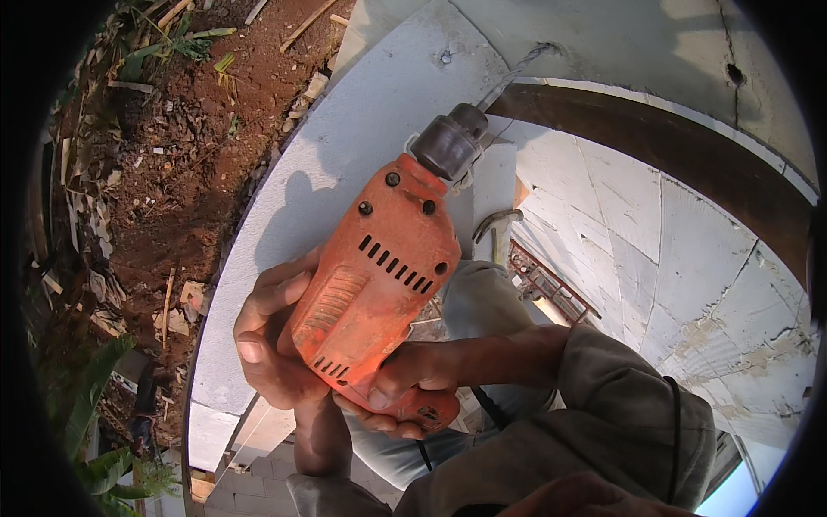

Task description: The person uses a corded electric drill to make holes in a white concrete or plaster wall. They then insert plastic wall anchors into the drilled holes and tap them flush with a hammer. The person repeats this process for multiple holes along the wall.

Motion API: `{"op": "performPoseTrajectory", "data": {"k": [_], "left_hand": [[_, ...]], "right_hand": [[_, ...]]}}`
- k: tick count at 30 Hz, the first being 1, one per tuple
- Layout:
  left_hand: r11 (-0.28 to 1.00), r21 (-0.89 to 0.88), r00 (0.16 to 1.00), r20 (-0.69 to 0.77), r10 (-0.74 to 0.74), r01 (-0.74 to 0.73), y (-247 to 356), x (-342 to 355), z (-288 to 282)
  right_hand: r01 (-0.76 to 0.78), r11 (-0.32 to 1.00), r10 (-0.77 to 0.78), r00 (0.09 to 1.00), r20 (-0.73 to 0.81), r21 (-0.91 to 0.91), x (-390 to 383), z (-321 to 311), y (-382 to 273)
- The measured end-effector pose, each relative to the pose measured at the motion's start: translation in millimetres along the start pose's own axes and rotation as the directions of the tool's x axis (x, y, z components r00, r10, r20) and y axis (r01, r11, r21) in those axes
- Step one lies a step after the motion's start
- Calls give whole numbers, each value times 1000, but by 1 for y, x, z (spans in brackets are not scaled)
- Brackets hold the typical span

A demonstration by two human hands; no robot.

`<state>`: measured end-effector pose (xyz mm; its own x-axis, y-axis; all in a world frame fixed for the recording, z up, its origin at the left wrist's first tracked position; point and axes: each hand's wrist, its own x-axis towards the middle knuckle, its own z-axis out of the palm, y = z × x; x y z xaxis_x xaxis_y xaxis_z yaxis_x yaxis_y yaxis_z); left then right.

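Note:
An orange power drill (379, 258) with a black chuck (450, 140) slants up and to the right across the middle of the view. My left hand (280, 340) wraps the left side of its body, near the rear. Around the handle at the lower end, my right hand (409, 383) is closed; the trigger is hidden. A spiral drill bit (508, 79) runs from the chuck to the grey wall panel (620, 52), its tip at a rough spot there. Beneath the drill lies a pale, curved-looking slab edge (258, 250).
A dark beam (655, 129) crosses below the panel. White block wall (629, 224) fills the right side, with a reddish metal ladder (551, 280) far below. Down to the left is red soil (185, 189) with wood scraps, rubble and plants (99, 431).

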<state>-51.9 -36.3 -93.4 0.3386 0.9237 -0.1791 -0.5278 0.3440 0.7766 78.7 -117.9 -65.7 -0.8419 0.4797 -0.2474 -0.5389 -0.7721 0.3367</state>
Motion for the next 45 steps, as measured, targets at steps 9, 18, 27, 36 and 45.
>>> {"op": "performPoseTrajectory", "data": {"k": [9,18,27,36,45], "left_hand": [[991,-38,986,-103,-134,131,0,4,3],[968,183,951,-287,-113,170,-2,4,10],[934,314,917,-397,-32,169,-9,2,13],[865,415,904,-415,-97,283,-2,6,18],[859,451,905,-424,-32,241,-3,7,18]], "right_hand": [[-3,999,4,1000,-21,43,3,0,-6],[-36,994,43,997,-66,102,1,2,-11],[11,999,-7,994,-111,32,0,0,-11],[-7,1000,10,985,-173,20,-3,3,-11],[-82,997,81,979,-187,4,-4,-3,-6]]}}
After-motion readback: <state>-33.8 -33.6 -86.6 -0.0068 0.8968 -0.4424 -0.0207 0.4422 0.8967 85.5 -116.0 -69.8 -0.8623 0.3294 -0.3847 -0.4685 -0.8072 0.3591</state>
